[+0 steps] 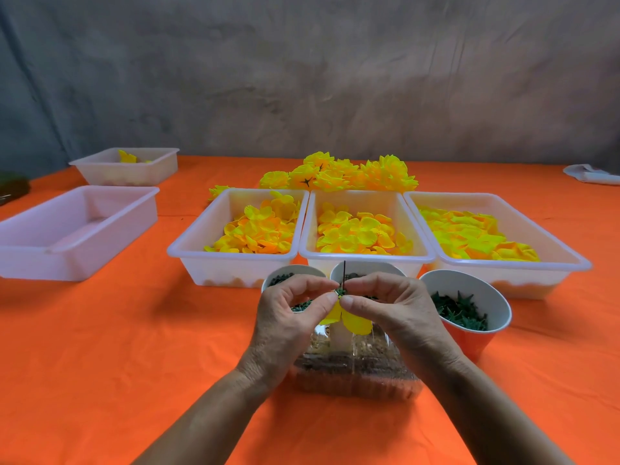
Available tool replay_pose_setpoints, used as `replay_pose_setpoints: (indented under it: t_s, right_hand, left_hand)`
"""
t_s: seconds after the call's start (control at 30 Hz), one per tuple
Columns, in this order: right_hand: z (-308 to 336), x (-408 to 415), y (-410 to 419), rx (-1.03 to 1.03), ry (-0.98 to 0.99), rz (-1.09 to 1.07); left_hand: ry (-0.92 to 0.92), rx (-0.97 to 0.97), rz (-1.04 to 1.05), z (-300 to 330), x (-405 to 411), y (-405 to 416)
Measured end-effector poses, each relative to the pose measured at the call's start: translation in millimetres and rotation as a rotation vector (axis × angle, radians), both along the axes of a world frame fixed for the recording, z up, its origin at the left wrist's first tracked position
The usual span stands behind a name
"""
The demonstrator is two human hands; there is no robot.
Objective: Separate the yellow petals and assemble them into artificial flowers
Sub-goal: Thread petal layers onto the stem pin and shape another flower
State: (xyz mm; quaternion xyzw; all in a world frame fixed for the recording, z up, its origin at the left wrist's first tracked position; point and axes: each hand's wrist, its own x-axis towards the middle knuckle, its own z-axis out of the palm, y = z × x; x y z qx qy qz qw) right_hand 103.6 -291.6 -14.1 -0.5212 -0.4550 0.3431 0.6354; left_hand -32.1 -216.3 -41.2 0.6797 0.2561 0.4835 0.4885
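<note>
Both hands pinch at one spot. Left hand (292, 313) has thumb and forefinger closed on a yellow petal piece (355, 322) and the small green calyx (340, 292) on top of it; right hand (385, 307) pinches the same cluster from the other side. A thin dark stem wire (344, 273) sticks straight up out of the pinch, likely so parts can slide down it. Petal hangs below the fingertips, above a clear plastic container (355, 374) that sits between the wrists, contents brownish, can't tell what. The pinch is held over it, probably to catch drops.

Just behind the hands, three cups in a row: left cup (292, 273) and middle cup (365, 268) mostly hidden, both showing dark green bits; red cup (469, 307) at right is tilted toward the person, full of green star-shaped calyx parts, kept close for quick reach.

Behind the cups, three white trays side by side, touching: left tray (235, 260), middle tray (362, 256), right tray (510, 263), each with loose yellow petals, looks sorted by shape. Finished yellow flowers (339, 174) are piled behind the trays. Off to the left, well apart: an unfilled tray (77, 226) and a far tray (127, 166) with a few yellow pieces. All on an orange tablecloth (134, 347).

Judgement: mid-assembly of one flower, early layers only.
</note>
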Motion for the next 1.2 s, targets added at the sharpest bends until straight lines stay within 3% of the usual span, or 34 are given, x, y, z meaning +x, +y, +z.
replay_pose_setpoints:
  t_s: [0.17, 0.83, 1.2]
  right_hand:
    - [4, 1, 1, -0.001, -0.072, -0.003]
    - [10, 10, 5, -0.053, -0.358, -0.014]
    - [15, 10, 1, -0.032, -0.357, -0.013]
  left_hand:
    - [0.003, 0.128, 0.046, 7, 2, -1]
    - [0.139, 0.315, 0.099, 13, 3, 4]
    - [0.183, 0.404, 0.172, 19, 1, 1]
